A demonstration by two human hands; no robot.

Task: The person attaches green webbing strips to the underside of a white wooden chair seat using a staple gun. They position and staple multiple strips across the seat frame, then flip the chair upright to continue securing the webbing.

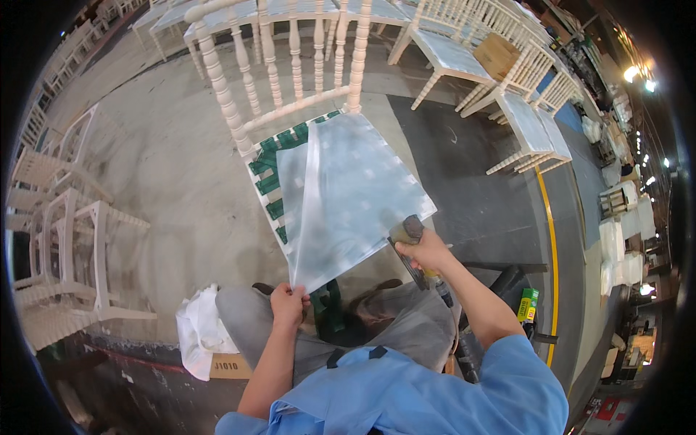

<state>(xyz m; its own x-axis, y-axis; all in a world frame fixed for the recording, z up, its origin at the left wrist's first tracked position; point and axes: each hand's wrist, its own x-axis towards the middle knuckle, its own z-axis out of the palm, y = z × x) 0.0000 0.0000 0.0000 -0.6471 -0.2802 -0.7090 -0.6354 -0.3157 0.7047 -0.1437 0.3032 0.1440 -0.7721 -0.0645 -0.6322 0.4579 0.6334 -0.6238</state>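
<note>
Your left grip (288,304) is pinching cloth (355,185), seemingly to tension it; your right grip (426,254) is clasping a staple gun (412,229)

Pale cloth (370,181) — partly folded — across green-webbed chair (270,161).

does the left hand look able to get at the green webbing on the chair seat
Probably yes: some green webbing lies uncovered, ahead of the left hand. That hand pinches a corner of the white fabric, so it would likely need to let go first.
</note>
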